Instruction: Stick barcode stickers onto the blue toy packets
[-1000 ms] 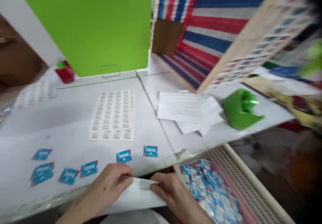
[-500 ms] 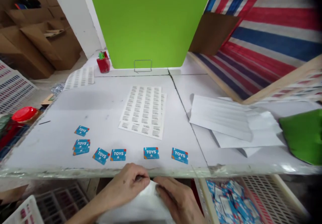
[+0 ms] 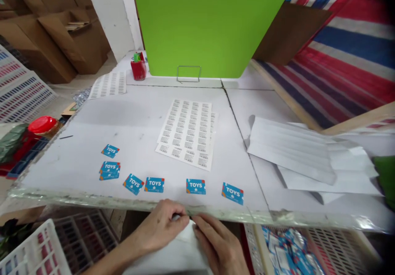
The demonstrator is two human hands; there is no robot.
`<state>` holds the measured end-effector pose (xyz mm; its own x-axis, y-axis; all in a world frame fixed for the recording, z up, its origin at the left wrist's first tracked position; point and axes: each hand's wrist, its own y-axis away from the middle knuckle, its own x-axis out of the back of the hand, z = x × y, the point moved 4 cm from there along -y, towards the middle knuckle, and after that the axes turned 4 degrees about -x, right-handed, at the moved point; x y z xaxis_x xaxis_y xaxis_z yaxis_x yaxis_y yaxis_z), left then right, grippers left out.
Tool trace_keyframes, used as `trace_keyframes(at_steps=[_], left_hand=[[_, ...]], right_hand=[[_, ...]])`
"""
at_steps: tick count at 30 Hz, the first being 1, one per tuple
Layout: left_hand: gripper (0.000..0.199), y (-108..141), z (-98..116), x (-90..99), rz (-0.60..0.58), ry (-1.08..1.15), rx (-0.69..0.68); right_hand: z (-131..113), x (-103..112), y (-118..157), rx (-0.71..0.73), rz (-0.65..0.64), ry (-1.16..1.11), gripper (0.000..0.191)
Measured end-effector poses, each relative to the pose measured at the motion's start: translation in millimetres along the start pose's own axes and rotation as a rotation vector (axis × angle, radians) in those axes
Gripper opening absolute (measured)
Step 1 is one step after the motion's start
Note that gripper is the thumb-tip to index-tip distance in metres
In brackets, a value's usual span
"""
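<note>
Below the table's front edge, my left hand pinches the top of a white sheet or bag. My right hand grips the same white piece from the right, fingers pressed together, its fingertips close to the left ones. The lower part of the white piece runs out of view. Just beyond my hands, blue TOYS cards lie along the front of the table, among them one in the middle and one farther right. Behind them rest overlapping sheets of barcode stickers.
A green board stands at the back, beside a red cup. White paper pieces lie at the right. Under the table's front edge, a basket holds blue packets. Crates and a red-lidded jar are at the left.
The view has shifted, so the table items appear farther right and the green bag at the right edge shows less. My hands keep their hold on the white piece, with little visible movement.
</note>
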<state>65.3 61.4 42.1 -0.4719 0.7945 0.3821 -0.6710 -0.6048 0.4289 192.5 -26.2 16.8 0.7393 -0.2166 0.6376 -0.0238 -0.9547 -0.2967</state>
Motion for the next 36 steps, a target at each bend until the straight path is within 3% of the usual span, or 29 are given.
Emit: trace_keyframes(at_steps=[4,7,12,15,22,25,30,36], left_hand=[[0.026,-2,0,0.6,0.031,-0.063,-0.001],[0.026,-2,0,0.4,0.028,-0.075,-0.018],[0.028,2,-4,-0.6,0.023,-0.011,-0.050],[0.029,3,-5,-2.4,0.020,0.020,-0.064],[0.027,6,-5,-7.9,0.031,-0.033,-0.013],[0.028,8,-5,-9.5,0.040,-0.032,-0.026],[0.029,11,-6,-7.9,0.075,-0.047,-0.052],[0.030,11,-11,-5.1,0.088,-0.114,-0.076]], right_hand=[[-2,0,2,0.029,0.003,-0.014,0.025],[-3,2,4,-0.035,-0.020,-0.057,0.019],[-4,5,1,-0.049,-0.034,-0.064,0.031],[-4,3,0,-0.057,-0.055,-0.081,0.027],[-11,5,6,0.055,0.024,-0.065,0.021],[-13,7,7,0.033,0.044,-0.048,0.018],[-6,8,10,0.000,0.091,0.011,0.029],[-3,5,14,0.048,0.120,-0.031,0.023]])
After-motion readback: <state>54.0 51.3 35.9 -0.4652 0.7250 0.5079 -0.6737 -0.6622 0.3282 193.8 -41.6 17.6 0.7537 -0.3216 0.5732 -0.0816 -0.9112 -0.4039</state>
